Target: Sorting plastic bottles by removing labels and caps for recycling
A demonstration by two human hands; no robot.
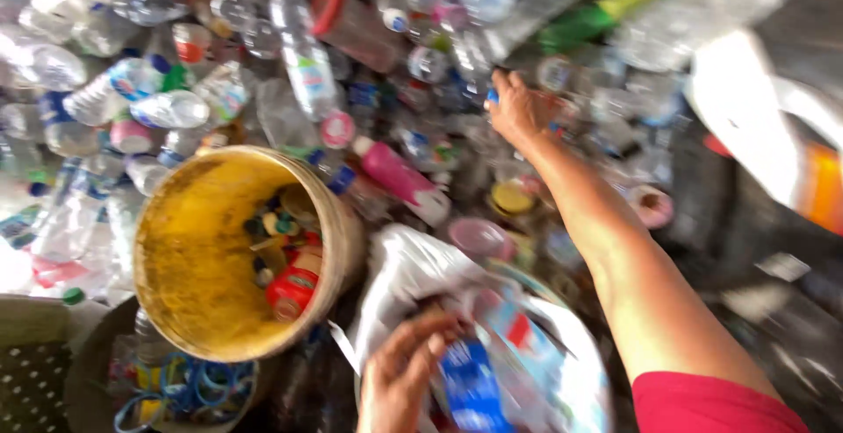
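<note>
My right hand (pixel 516 110) reaches far out into a heap of clear plastic bottles (pixel 303 51), its fingers closing around a bottle with a blue cap; the grip is blurred. My left hand (pixel 402 371) is low in front, fingers curled on the rim of a white plastic bag (pixel 413 266) stuffed with blue-and-white wrappers and bottle labels (pixel 470 389). A yellow bucket (pixel 189 248) tilted toward me sits to the left of the bag and holds several loose bottle caps and a red lid (pixel 290 291).
A pink-and-white bottle (pixel 395 174) lies between the bucket and my right arm. Green bottles (pixel 597 11) lie at the far right of the heap. A dark perforated crate (pixel 35 380) stands bottom left, and a white sack (pixel 755 108) at right.
</note>
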